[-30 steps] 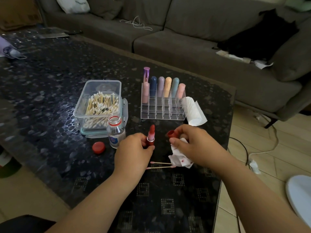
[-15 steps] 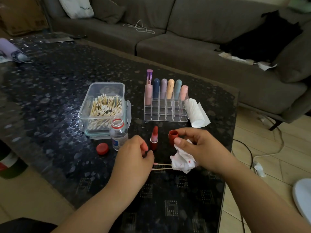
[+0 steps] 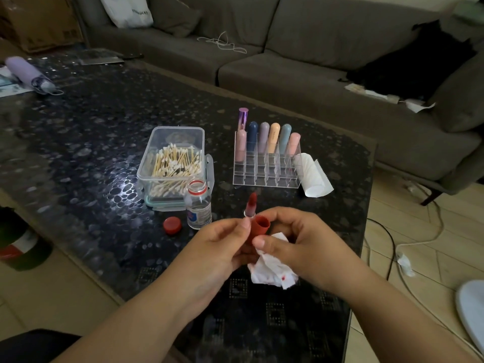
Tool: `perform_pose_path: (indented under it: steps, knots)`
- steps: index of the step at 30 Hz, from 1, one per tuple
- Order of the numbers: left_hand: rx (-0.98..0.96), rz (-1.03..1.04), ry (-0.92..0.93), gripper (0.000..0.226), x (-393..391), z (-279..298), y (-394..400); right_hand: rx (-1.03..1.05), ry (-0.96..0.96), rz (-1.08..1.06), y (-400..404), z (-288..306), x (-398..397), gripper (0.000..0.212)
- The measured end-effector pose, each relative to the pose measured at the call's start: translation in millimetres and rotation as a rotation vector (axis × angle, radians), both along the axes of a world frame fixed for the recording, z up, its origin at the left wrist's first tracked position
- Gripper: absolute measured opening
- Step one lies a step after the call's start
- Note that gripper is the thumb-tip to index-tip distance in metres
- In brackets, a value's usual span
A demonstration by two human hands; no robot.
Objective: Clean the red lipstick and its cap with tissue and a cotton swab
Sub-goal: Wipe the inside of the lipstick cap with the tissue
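Lipstick (image 3: 251,205), pinched in left hand (image 3: 222,247) fingers, points up-away, slightly right; right hand (image 3: 301,244) fingers grip cap (image 3: 259,227) and tissue (image 3: 272,273).

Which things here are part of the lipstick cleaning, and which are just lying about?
In use: red lipstick, red cap, stained tissue, box of cotton swabs, left hand, right hand.

Lying about: lipstick organizer, purple umbrella, white bag.
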State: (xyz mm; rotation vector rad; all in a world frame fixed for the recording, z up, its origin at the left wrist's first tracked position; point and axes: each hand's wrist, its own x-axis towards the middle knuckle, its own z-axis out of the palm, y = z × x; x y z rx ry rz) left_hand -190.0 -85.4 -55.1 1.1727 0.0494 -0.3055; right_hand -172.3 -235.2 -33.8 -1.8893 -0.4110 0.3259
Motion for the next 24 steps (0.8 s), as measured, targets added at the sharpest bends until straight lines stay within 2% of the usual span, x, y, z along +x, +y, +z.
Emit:
perform_pose_path:
  steps: [3,8,12,16,24]
  knots:
    - [0.043,-0.016,-0.025,0.037,-2.2,-0.1,4.0,-0.108,-0.049,-0.030,3.4,2.1,-3.5,0.027]
    - [0.198,0.119,-0.076,0.030,-1.0,-3.7,9.1,-0.349,-0.096,-0.162,-4.9,8.9,2.5,0.045]
    - [0.306,0.009,-0.143,0.038,-1.4,-3.7,8.6,-0.420,-0.171,-0.116,-2.5,16.0,0.3,0.053]
    - [0.237,-0.100,-0.148,0.039,-2.8,0.2,5.5,-0.467,-0.164,-0.068,3.6,19.7,-1.5,0.058]
    - [0.168,-0.084,-0.086,0.033,-2.4,1.6,2.1,-0.523,-0.160,-0.097,1.6,17.6,0.6,0.058]
